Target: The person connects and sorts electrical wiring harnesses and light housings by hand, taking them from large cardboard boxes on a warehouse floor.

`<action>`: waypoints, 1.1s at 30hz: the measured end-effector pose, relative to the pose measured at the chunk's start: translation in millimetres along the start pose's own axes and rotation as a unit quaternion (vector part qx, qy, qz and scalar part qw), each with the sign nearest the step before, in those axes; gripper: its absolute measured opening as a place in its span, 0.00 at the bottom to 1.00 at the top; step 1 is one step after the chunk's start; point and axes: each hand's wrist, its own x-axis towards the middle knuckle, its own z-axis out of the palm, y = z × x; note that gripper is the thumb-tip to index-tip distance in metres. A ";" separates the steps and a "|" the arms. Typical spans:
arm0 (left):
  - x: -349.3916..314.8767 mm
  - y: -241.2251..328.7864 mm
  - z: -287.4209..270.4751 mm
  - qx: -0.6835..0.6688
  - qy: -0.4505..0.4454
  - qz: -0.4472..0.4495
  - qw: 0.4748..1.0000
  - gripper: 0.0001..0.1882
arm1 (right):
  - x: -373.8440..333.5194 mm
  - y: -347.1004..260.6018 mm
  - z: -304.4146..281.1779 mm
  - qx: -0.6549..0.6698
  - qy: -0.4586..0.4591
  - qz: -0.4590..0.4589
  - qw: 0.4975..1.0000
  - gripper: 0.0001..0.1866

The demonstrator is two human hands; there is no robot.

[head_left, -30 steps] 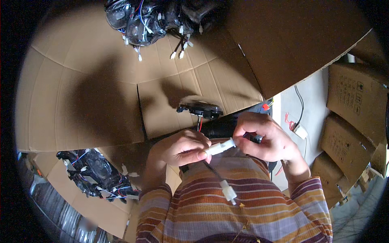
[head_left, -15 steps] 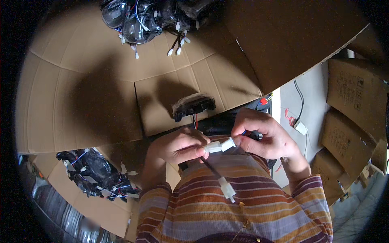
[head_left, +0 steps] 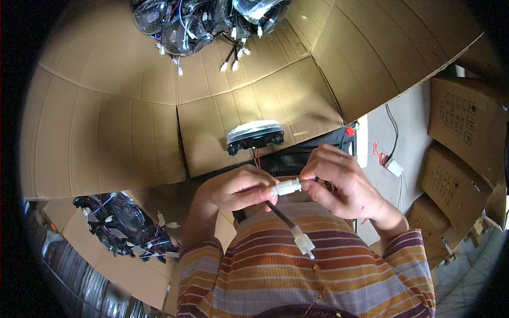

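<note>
My left hand [head_left: 238,189] is closed, with thumb and fingers pinching one end of a white plastic wire connector [head_left: 286,187]. My right hand [head_left: 343,183] pinches the other end, where a blue wire shows at its fingertips. The two connector halves sit together in line. From below my left fingers hangs a dark sleeved cable with a second white connector [head_left: 304,243] at its end, lying before my striped top. Just beyond my hands stands a black lamp unit [head_left: 255,139] with a bright, glowing front; its red and black wires run down behind my left hand.
Cardboard [head_left: 127,132] surrounds the work spot. Several clear-and-black lamps [head_left: 183,37] with white connectors lie at the far side; more lamp units [head_left: 124,222] are at the left. On the right are stacked cartons [head_left: 456,114] and a white adapter [head_left: 394,168] with cables on the floor.
The two connector halves have come closer together, fitting in line. The lamp has gone from dark to lit, and light now falls on the cardboard and far lamps. The hanging connector swung slightly right.
</note>
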 end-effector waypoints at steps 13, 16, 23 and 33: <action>-21.4 1.2 8.2 -0.054 0.246 -0.057 0.966 0.09 | -16.6 8.4 -29.1 0.021 -0.034 -0.018 0.999 0.03; -18.3 6.0 10.6 -0.073 0.257 -0.058 0.962 0.07 | -23.4 0.3 -29.5 0.058 -0.003 0.000 0.998 0.03; -18.2 -4.0 14.9 -0.002 0.298 0.005 0.955 0.06 | -21.5 -11.4 -26.6 0.090 -0.016 -0.005 0.996 0.02; -15.1 -0.7 15.4 0.097 0.274 0.036 0.956 0.07 | -27.5 -10.2 -21.5 0.071 -0.003 0.059 0.996 0.01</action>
